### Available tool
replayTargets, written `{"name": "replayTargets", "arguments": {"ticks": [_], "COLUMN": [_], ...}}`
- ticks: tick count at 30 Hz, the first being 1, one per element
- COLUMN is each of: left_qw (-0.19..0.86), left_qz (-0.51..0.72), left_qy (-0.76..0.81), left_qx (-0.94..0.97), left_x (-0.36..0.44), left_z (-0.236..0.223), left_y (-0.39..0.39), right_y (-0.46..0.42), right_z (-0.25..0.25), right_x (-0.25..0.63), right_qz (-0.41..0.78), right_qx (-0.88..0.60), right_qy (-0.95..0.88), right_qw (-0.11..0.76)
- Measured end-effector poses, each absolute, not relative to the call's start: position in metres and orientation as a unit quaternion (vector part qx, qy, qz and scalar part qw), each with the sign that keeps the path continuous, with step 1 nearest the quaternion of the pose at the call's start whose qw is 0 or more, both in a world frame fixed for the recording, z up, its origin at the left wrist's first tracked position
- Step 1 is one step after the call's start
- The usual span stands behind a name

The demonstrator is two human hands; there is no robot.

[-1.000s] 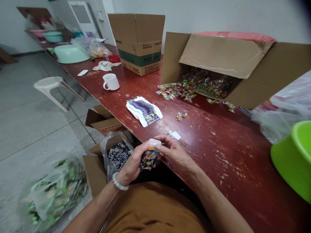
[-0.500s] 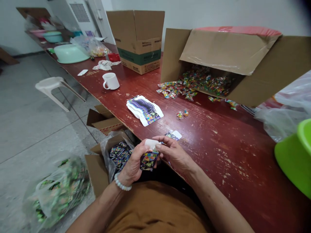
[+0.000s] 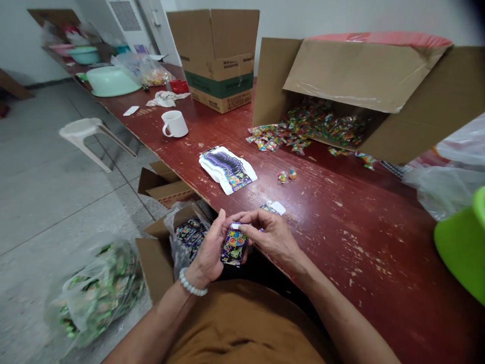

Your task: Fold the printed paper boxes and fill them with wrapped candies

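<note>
A small dark purple candy box [image 3: 235,246] with bright printing rests in my left hand [image 3: 210,247], whose fingers wrap behind it while the thumb points up along its side. At the box's top end, my right hand [image 3: 271,231] has thumb and fingers on the white flap, which is mostly folded down. Just beyond the right hand lies another small printed box [image 3: 273,208] with a white flap, partly hidden by the fingers. Farther off is a fanned stack of flat printed boxes [image 3: 229,170]. Two wrapped candies [image 3: 287,175] lie to its right.
A tipped carton [image 3: 341,76] spills wrapped candies [image 3: 280,135] onto the red table [image 3: 341,217]. Behind stand a white mug [image 3: 175,124] and an upright carton [image 3: 215,65]. A green tub [image 3: 460,247] is at right; an open box of packets [image 3: 191,237] sits below the table edge, left.
The white flap stood up on the box half a second ago; it is now folded down under my right thumb. My left thumb has lifted off the box top.
</note>
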State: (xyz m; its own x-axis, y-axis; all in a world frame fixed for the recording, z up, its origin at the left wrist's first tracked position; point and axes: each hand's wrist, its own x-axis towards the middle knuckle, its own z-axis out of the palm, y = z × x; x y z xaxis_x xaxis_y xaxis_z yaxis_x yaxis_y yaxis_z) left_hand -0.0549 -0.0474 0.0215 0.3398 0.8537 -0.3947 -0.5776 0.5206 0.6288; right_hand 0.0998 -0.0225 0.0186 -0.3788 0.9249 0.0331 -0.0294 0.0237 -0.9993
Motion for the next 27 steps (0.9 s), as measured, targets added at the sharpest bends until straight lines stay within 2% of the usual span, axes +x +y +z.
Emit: {"name": "replayTargets", "arguments": {"ticks": [3, 8, 16, 21, 27], "left_qw": [0.784, 0.77, 0.791, 0.766, 0.752], "left_qz": [0.463, 0.476, 0.482, 0.514, 0.526], "left_qy": [0.371, 0.39, 0.363, 0.364, 0.371], "left_qx": [0.183, 0.168, 0.103, 0.129, 0.144], "left_x": [-0.053, -0.054, -0.055, -0.053, -0.047], "left_z": [0.02, 0.016, 0.015, 0.015, 0.017], "left_y": [-0.045, -0.044, -0.043, -0.045, -0.047], "right_y": [-0.019, -0.017, -0.035, -0.035, -0.028], "right_z": [0.015, 0.011, 0.003, 0.001, 0.001], "right_x": [0.093, 0.088, 0.079, 0.075, 0.083], "right_qz": [0.65, 0.652, 0.467, 0.448, 0.411], "right_qx": [-0.371, -0.346, -0.399, -0.438, -0.399], "right_qy": [-0.53, -0.52, -0.607, -0.607, -0.657], "right_qw": [0.399, 0.429, 0.504, 0.489, 0.49]}}
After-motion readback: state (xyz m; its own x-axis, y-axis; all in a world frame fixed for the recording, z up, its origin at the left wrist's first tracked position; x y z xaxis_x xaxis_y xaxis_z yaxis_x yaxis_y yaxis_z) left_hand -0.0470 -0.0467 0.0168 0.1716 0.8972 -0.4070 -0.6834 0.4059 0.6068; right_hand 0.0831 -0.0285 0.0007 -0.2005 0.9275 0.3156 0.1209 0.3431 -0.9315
